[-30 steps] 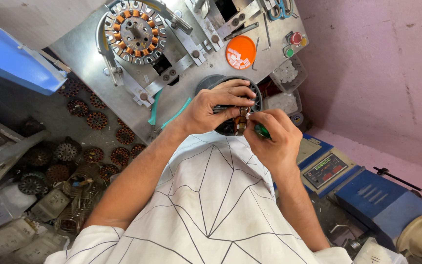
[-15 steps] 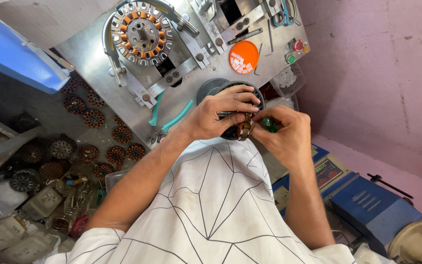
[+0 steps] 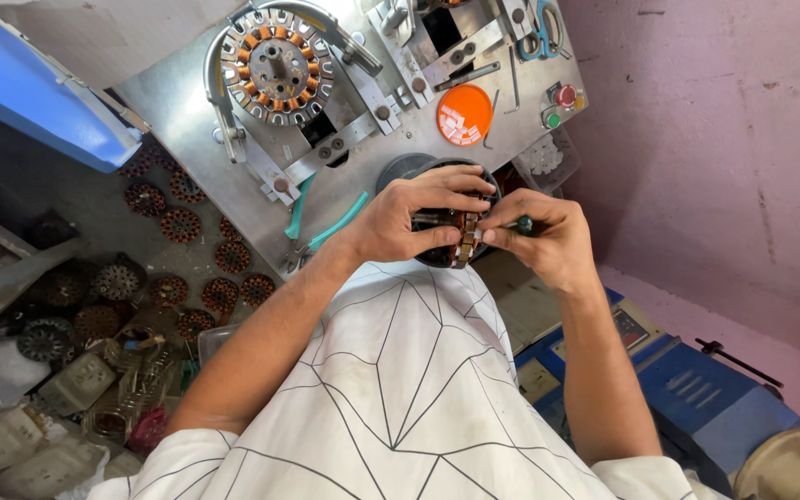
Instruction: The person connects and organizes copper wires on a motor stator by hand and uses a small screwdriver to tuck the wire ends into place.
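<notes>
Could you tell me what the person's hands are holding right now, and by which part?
The left hand grips a round stator core by its rim. The right hand pinches a thin green-handled tool at the handle, against the core's edge.

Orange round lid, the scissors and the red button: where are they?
orange round lid (image 3: 464, 114), head view, middle of its top.
scissors (image 3: 540, 37), head view, blue handles.
red button (image 3: 564, 94), head view, its cap.

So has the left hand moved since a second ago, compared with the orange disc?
Cannot tell: the left hand sits below-left of the orange disc as before; the head camera shifted.
</notes>
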